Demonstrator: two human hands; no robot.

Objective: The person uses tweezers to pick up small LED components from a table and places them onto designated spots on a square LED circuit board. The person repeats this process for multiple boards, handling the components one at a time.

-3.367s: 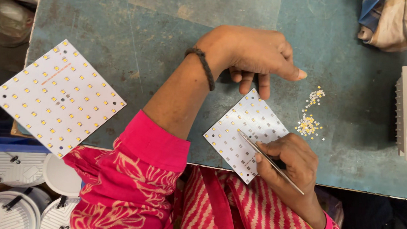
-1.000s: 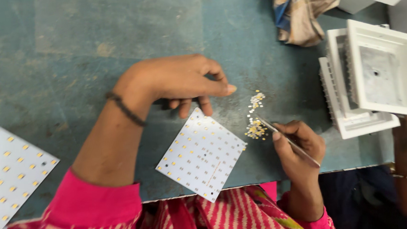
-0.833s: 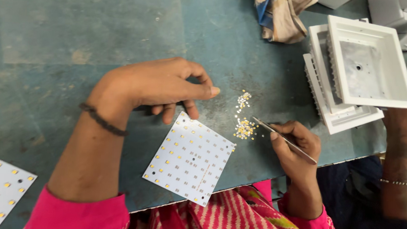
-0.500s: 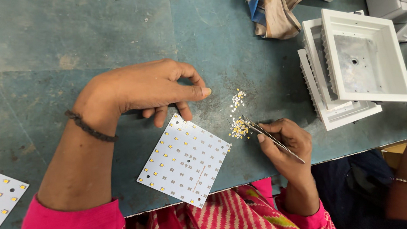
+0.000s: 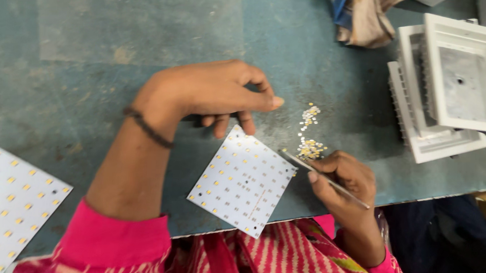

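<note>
The person appears to be placing small chips onto the white square board [image 5: 244, 179] lying on the desk [image 5: 122, 51]. The right hand [image 5: 342, 180] pinches thin tweezers [image 5: 322, 174] between pressed fingers, tips at the board's right edge, just below the loose chip pile [image 5: 310, 147]. The left hand [image 5: 201, 94] rests at the board's top corner, fingers curled, forefinger extended. Seating a chip likely calls for a steady, fine pinch.

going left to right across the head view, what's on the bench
Large LED board at the left edge → left hand → small LED board → pile of tiny yellow chips → right hand holding tweezers → stacked white housings
</note>
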